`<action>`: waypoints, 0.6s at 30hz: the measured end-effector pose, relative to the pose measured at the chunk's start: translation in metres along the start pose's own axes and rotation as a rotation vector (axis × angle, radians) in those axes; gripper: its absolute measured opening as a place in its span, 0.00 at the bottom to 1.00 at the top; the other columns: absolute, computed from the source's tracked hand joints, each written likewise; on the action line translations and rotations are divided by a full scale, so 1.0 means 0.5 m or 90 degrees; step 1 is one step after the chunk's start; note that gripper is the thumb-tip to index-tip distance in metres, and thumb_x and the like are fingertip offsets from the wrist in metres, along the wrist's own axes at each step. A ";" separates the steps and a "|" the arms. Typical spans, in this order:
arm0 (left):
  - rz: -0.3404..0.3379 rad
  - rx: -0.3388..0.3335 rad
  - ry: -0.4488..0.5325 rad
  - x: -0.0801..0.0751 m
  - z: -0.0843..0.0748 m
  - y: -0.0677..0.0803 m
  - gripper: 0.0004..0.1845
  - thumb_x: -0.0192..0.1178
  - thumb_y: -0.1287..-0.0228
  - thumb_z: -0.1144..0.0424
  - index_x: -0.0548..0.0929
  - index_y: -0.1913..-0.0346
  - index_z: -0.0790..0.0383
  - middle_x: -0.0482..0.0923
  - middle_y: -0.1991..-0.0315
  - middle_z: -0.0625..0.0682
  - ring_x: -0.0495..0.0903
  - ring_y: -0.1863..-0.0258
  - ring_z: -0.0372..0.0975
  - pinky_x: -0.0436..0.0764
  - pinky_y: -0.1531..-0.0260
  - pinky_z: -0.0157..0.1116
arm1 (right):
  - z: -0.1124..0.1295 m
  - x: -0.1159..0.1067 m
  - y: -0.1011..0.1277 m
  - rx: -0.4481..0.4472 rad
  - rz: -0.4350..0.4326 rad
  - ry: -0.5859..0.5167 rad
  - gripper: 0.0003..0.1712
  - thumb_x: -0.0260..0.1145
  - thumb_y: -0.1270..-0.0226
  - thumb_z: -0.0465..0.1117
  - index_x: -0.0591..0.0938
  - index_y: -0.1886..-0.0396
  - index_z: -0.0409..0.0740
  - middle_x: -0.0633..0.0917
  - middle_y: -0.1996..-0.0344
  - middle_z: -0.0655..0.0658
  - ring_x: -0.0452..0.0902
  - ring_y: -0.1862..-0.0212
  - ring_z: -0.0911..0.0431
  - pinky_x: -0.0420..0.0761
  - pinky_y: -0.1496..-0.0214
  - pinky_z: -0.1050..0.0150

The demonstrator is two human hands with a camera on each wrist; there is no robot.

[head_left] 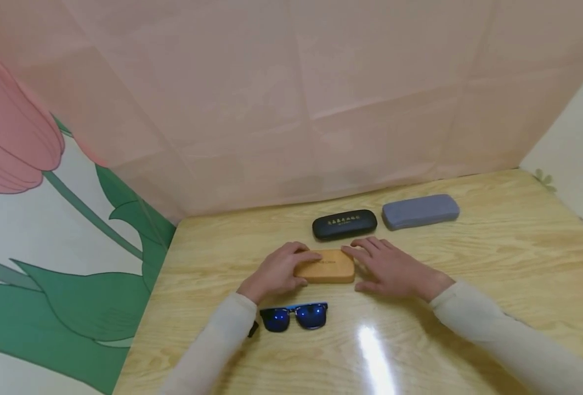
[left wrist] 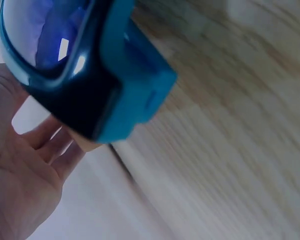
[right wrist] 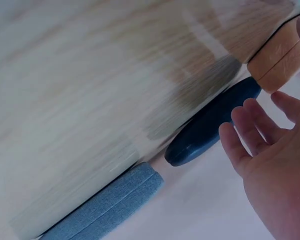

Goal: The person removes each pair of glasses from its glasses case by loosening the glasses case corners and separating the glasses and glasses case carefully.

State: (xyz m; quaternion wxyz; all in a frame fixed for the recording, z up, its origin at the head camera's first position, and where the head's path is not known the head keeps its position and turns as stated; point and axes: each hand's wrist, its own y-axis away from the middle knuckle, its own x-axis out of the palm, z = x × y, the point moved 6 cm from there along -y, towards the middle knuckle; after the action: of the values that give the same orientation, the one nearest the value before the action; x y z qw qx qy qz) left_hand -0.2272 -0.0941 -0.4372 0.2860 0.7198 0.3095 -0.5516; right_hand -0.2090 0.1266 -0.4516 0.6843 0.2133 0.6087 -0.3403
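An orange-tan glasses case with dark lettering on its lid lies closed on the table. My left hand grips its left end, with the thumb at the near edge and a finger over the top. At the other end, my right hand has its fingers spread loosely. Its index fingertip is at the case's far right corner, while the thumb stands apart from the near side. Nearer to me, dark sunglasses with blue mirrored lenses lie below the left hand; their blue temple looms large in the left wrist view.
Behind the orange case lie a black glasses case with gold lettering and a grey-blue glasses case. A pink cloth backdrop rises at the table's far edge. A tulip-patterned panel borders the left side.
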 end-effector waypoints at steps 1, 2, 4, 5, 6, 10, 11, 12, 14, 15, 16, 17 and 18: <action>-0.001 -0.004 0.003 0.000 0.003 0.001 0.34 0.72 0.41 0.55 0.73 0.32 0.36 0.72 0.35 0.50 0.71 0.36 0.43 0.71 0.32 0.43 | 0.000 0.000 0.001 0.000 0.002 -0.003 0.49 0.65 0.36 0.66 0.60 0.22 0.50 0.70 0.31 0.40 0.65 0.30 0.44 0.68 0.30 0.41; -0.003 -0.008 0.006 -0.001 0.005 0.003 0.34 0.72 0.42 0.56 0.74 0.32 0.36 0.72 0.35 0.50 0.71 0.36 0.43 0.71 0.32 0.44 | 0.001 -0.001 0.002 0.000 0.003 -0.006 0.49 0.65 0.36 0.66 0.60 0.22 0.50 0.70 0.31 0.40 0.64 0.29 0.44 0.68 0.29 0.41; -0.007 -0.016 0.015 -0.002 0.013 0.007 0.34 0.72 0.42 0.57 0.74 0.32 0.36 0.72 0.35 0.50 0.71 0.35 0.43 0.72 0.32 0.44 | 0.002 -0.004 0.002 0.001 0.005 -0.012 0.49 0.64 0.35 0.66 0.60 0.22 0.50 0.70 0.30 0.40 0.64 0.29 0.43 0.67 0.29 0.40; -0.010 -0.021 0.018 -0.003 0.017 0.010 0.34 0.72 0.42 0.57 0.74 0.32 0.36 0.72 0.35 0.50 0.71 0.35 0.43 0.72 0.32 0.44 | 0.003 -0.004 0.001 0.003 0.006 -0.014 0.49 0.64 0.35 0.66 0.60 0.22 0.50 0.70 0.30 0.40 0.64 0.29 0.43 0.67 0.29 0.40; -0.012 -0.024 0.022 -0.003 0.021 0.013 0.34 0.72 0.42 0.57 0.74 0.32 0.36 0.72 0.35 0.50 0.71 0.35 0.43 0.72 0.32 0.45 | 0.003 -0.005 0.001 0.004 0.006 -0.015 0.49 0.64 0.35 0.66 0.60 0.22 0.50 0.70 0.30 0.40 0.64 0.29 0.43 0.67 0.29 0.40; -0.021 -0.032 0.033 -0.006 0.037 0.025 0.34 0.73 0.42 0.58 0.74 0.32 0.37 0.72 0.35 0.50 0.71 0.35 0.44 0.72 0.32 0.47 | 0.001 -0.007 0.000 0.010 0.005 -0.021 0.49 0.65 0.36 0.66 0.61 0.22 0.50 0.70 0.30 0.41 0.64 0.29 0.43 0.67 0.29 0.40; -0.022 -0.035 0.037 -0.007 0.041 0.028 0.34 0.73 0.42 0.59 0.75 0.32 0.37 0.72 0.35 0.50 0.71 0.35 0.44 0.72 0.32 0.47 | 0.000 -0.007 0.000 0.011 0.005 -0.022 0.49 0.65 0.36 0.66 0.61 0.22 0.51 0.70 0.31 0.41 0.64 0.29 0.44 0.67 0.29 0.40; -0.025 -0.039 0.040 -0.008 0.046 0.031 0.34 0.73 0.42 0.59 0.75 0.32 0.37 0.72 0.35 0.50 0.71 0.35 0.45 0.72 0.33 0.48 | 0.000 -0.007 0.000 0.011 0.004 -0.023 0.49 0.65 0.36 0.65 0.61 0.22 0.50 0.70 0.31 0.41 0.64 0.29 0.44 0.67 0.29 0.40; -0.029 -0.048 0.046 -0.009 0.058 0.039 0.34 0.73 0.42 0.60 0.75 0.32 0.37 0.71 0.34 0.50 0.71 0.35 0.45 0.73 0.33 0.48 | -0.002 -0.007 0.000 0.011 0.003 -0.024 0.49 0.65 0.36 0.65 0.61 0.22 0.50 0.70 0.31 0.41 0.64 0.29 0.44 0.67 0.29 0.40; -0.030 -0.053 0.050 -0.010 0.064 0.043 0.34 0.73 0.42 0.60 0.75 0.32 0.37 0.71 0.34 0.51 0.71 0.35 0.45 0.73 0.34 0.49 | -0.003 -0.007 0.001 0.011 0.003 -0.026 0.49 0.65 0.36 0.65 0.60 0.22 0.50 0.70 0.31 0.41 0.64 0.29 0.44 0.67 0.29 0.41; -0.032 -0.060 0.053 -0.010 0.072 0.046 0.35 0.73 0.43 0.60 0.75 0.32 0.37 0.71 0.34 0.50 0.71 0.35 0.45 0.74 0.34 0.49 | -0.004 -0.008 0.001 0.011 0.004 -0.028 0.49 0.65 0.36 0.65 0.60 0.22 0.50 0.70 0.31 0.40 0.64 0.29 0.44 0.66 0.29 0.41; -0.036 -0.064 0.055 -0.011 0.079 0.050 0.35 0.73 0.43 0.61 0.75 0.33 0.37 0.71 0.34 0.50 0.71 0.35 0.45 0.74 0.35 0.49 | -0.005 -0.008 0.001 0.012 0.005 -0.029 0.49 0.65 0.36 0.65 0.60 0.22 0.50 0.70 0.30 0.40 0.64 0.29 0.44 0.66 0.29 0.40; -0.041 -0.068 0.055 -0.012 0.087 0.053 0.35 0.73 0.43 0.61 0.75 0.33 0.37 0.71 0.34 0.50 0.71 0.35 0.45 0.74 0.35 0.50 | -0.006 -0.007 0.002 0.012 0.005 -0.029 0.49 0.65 0.35 0.65 0.60 0.22 0.50 0.70 0.30 0.40 0.64 0.29 0.44 0.66 0.29 0.40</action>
State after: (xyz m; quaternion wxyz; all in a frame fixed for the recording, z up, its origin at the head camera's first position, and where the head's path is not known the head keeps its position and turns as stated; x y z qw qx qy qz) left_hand -0.2348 -0.1448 -0.4395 0.2926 0.7163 0.3739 -0.5114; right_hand -0.2106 0.1302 -0.4487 0.6972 0.2142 0.5888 -0.3483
